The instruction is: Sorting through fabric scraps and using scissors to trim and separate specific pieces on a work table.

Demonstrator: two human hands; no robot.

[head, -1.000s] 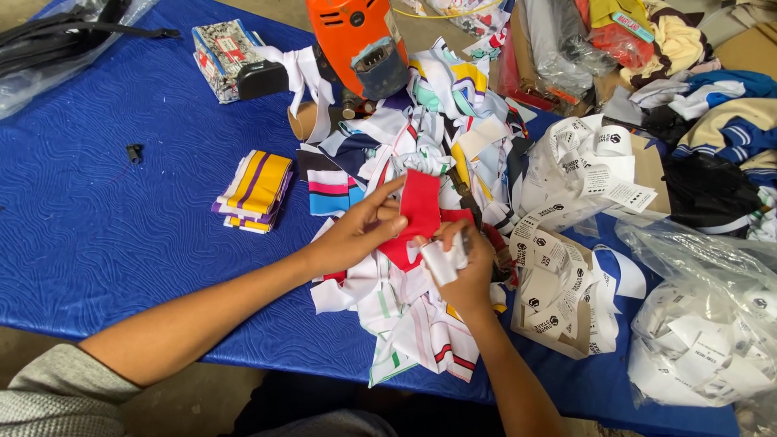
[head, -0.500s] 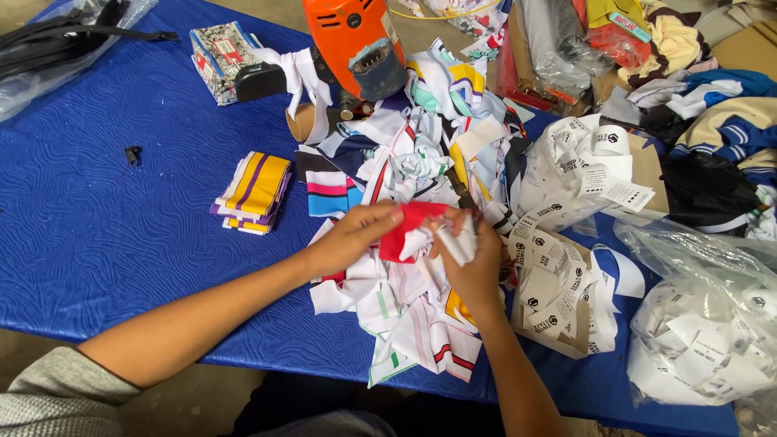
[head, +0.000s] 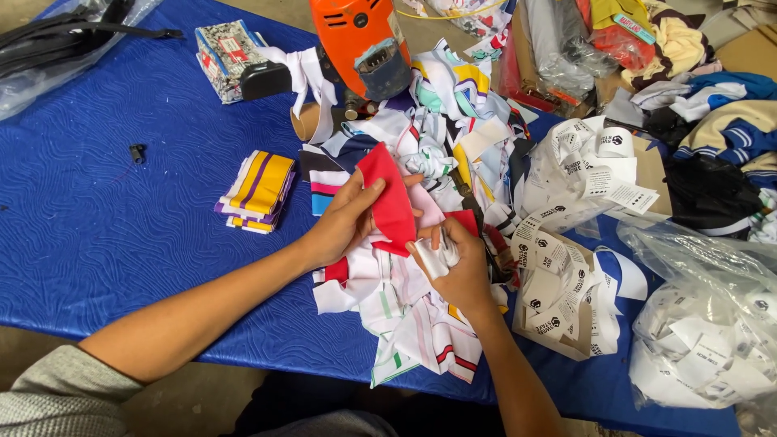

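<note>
Red fabric piece (head: 390, 201) sits pinched in your left hand (head: 344, 222), right hand (head: 455, 267) closed on white labels (head: 433, 257); loosen either and it drops into the scrap pile (head: 405, 311).

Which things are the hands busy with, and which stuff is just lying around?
In use:
left hand holding up the red fabric piece
right hand clutching small white labels
pile of fabric scraps under both hands

Lying about:
striped yellow-and-purple stack
orange machine
patterned box
plastic bag of tags
</note>
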